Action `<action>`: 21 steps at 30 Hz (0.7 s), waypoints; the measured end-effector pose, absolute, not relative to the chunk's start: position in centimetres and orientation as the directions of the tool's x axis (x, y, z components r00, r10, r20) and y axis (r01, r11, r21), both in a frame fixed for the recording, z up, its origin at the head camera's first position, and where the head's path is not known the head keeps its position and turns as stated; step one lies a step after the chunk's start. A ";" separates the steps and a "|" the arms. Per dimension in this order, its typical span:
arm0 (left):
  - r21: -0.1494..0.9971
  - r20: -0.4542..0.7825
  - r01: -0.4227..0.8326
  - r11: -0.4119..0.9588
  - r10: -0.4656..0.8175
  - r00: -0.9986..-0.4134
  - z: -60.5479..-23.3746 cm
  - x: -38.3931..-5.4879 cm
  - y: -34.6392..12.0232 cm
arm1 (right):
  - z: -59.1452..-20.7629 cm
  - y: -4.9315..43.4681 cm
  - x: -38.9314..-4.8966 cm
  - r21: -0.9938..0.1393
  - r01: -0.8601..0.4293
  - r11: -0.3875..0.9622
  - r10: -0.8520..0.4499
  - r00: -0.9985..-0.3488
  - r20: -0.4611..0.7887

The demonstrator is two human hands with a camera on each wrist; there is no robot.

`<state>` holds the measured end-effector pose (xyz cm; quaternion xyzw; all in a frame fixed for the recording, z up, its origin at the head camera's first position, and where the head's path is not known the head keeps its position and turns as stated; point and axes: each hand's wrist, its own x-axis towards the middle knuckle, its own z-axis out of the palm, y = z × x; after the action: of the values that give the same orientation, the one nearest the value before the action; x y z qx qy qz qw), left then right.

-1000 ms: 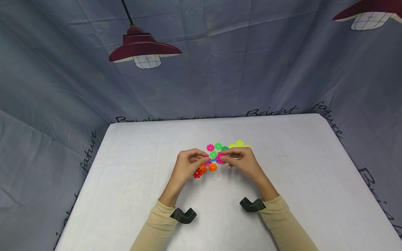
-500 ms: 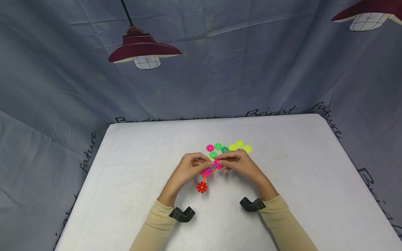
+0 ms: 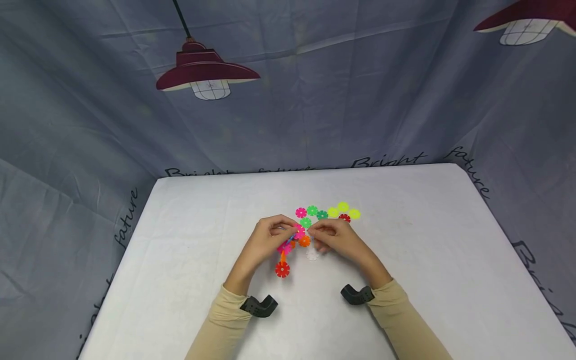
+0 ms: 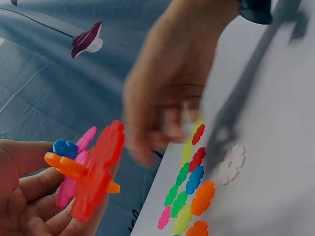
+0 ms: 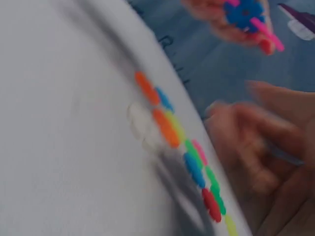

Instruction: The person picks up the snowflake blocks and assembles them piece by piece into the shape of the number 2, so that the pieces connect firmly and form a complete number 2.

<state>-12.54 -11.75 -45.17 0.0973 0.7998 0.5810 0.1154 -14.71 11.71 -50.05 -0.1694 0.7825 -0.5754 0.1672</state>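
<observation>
My left hand [image 3: 271, 235] pinches a joined chain of notched snowflake discs, held above the table. In the left wrist view a red disc [image 4: 101, 172] stands on an orange disc [image 4: 66, 165], with pink discs and a blue disc [image 4: 65, 148] behind, near the thumb. The red end hangs toward me in the head view. My right hand [image 3: 338, 239] is just right of the chain and apart from it, fingers loosely bent. It is blurred in the right wrist view, and nothing shows between its fingers.
Loose discs lie flat on the white table [image 3: 405, 210] behind and under the hands: green [image 3: 312, 210], yellow [image 3: 343, 206], dark red [image 3: 344, 218] and orange [image 3: 304, 241]. A white disc [image 4: 232, 164] lies closer to me. Grey printed cloth [image 3: 288, 100] hangs behind the table.
The chain has swung so its red end hangs toward me. My right hand has let go of the pink end and drawn slightly away; the left hand still holds the chain.
</observation>
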 end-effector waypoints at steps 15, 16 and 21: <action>0.969 -0.058 -0.003 0.246 0.212 -0.975 -45.0 -12.7 -11.9 | -50.9 11.5 -14.5 -0.814 -0.219 0.538 -0.534 -0.835 -0.129; 0.969 -0.058 -0.005 0.248 0.209 -0.976 -45.0 -12.7 -11.9 | -50.9 11.6 -14.5 -0.828 -0.209 0.520 -0.532 -0.838 -0.123; 0.971 -0.055 -0.005 0.241 0.202 -0.978 -45.0 -12.6 -11.9 | -50.0 12.0 -14.6 -0.930 -0.140 0.339 -0.461 -0.887 -0.035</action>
<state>-12.62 -11.86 -45.02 0.0630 0.7831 0.6129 0.0845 -14.56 12.01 -50.02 -0.1864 0.8049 -0.5436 0.1477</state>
